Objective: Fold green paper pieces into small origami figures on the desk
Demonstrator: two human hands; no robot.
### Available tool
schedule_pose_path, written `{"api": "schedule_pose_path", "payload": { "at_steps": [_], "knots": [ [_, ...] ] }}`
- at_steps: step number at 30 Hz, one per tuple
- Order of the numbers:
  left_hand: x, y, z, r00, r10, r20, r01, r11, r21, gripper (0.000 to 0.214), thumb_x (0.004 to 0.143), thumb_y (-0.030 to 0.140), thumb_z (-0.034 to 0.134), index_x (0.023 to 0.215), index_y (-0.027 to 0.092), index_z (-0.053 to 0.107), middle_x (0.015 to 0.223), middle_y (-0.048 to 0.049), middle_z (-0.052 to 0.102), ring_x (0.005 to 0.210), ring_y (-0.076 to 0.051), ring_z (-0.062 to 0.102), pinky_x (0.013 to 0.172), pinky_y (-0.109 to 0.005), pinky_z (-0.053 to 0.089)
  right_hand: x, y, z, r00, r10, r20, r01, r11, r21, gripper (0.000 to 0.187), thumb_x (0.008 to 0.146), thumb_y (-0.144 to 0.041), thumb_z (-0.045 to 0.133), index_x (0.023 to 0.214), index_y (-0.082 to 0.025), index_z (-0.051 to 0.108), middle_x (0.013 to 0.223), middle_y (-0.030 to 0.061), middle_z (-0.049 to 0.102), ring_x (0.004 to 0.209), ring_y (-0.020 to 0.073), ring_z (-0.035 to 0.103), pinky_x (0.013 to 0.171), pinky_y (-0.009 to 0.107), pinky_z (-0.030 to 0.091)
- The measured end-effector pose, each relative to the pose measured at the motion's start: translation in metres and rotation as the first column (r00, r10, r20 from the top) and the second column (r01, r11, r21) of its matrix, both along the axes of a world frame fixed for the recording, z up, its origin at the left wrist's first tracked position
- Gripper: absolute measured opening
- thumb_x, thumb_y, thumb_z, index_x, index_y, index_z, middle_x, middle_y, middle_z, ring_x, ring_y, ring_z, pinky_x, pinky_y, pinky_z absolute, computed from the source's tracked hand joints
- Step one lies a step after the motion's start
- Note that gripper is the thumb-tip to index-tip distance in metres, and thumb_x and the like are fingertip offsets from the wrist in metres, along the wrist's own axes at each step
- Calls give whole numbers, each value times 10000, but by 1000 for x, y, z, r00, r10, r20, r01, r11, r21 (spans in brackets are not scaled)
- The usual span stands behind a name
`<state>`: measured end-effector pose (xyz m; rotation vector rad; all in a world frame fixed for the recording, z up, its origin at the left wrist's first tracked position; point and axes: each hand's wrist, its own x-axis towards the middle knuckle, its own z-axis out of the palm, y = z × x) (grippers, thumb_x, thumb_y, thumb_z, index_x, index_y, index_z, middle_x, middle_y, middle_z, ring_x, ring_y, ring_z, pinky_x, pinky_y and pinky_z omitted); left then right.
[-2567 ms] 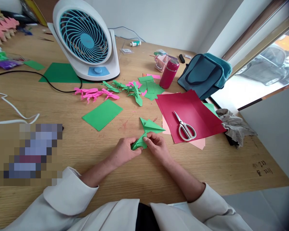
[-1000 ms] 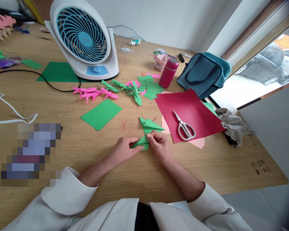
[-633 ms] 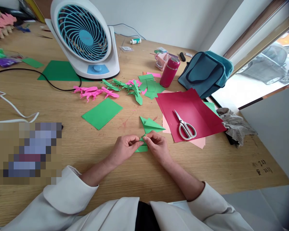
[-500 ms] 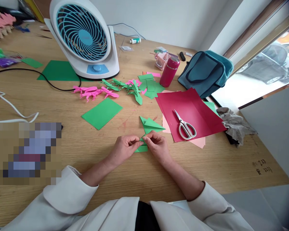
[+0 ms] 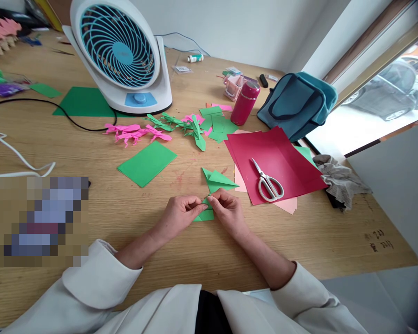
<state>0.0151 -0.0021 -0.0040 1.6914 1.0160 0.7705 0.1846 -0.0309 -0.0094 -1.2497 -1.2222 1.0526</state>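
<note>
Between my fingertips is a small piece of green paper (image 5: 206,202), partly hidden by the fingers. My left hand (image 5: 183,211) pinches it from the left, thumb against forefinger. From the right, my right hand (image 5: 228,211) pinches the same piece, its thumb close to the left one. Just below it a flat strip of green paper (image 5: 205,215) shows on the table. Beyond the fingertips lies a folded green paper shape (image 5: 220,181) with pointed corners; whether it joins the held piece I cannot tell.
Right of my hands, scissors (image 5: 267,182) lie on red paper sheets (image 5: 292,171). A green paper stack (image 5: 147,163) sits to the left, with pink and green folded figures (image 5: 135,133) behind it. Further back stand a fan (image 5: 125,55), a red bottle (image 5: 245,103) and a blue bag (image 5: 297,106).
Both hands stay in nearly the same place, still pinching the green paper. Only very slight finger movement shows.
</note>
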Motion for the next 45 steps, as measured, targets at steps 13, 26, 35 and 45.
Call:
{"api": "schedule_pose_path", "payload": {
  "at_steps": [13,26,35,45],
  "knots": [
    [2,-1,-4,996,-2,88,11,994,-106,315,863,416,641,689,160,587,636,42,451,585,-89,383,526,-208,304,-1,-1,4,999,31,10,-31,999,36,275,886,-399,668,702,-194,678,677,-2,569,667,143,508,655,286,400],
    [-3,7,7,979,167,119,-160,985,-72,325,844,396,655,636,169,550,590,53,459,560,-85,395,532,-212,323,1,0,5,983,139,-122,-153,982,-115,345,812,-523,727,842,-194,628,720,-20,566,645,126,476,611,267,379],
    [1,4,3,965,187,185,-162,977,-142,307,837,400,679,658,170,582,606,48,484,577,-93,397,551,-222,328,0,-1,-5,982,188,8,-186,977,-103,342,853,-498,674,743,-189,578,631,-46,467,578,103,378,537,256,288],
    [2,5,4,942,225,249,-165,957,-238,309,807,388,701,644,167,560,615,46,469,605,-96,394,573,-229,332,0,0,13,971,204,122,-193,976,-100,517,830,-628,642,593,-200,474,565,-49,389,550,98,333,535,272,259]
  ]
}}
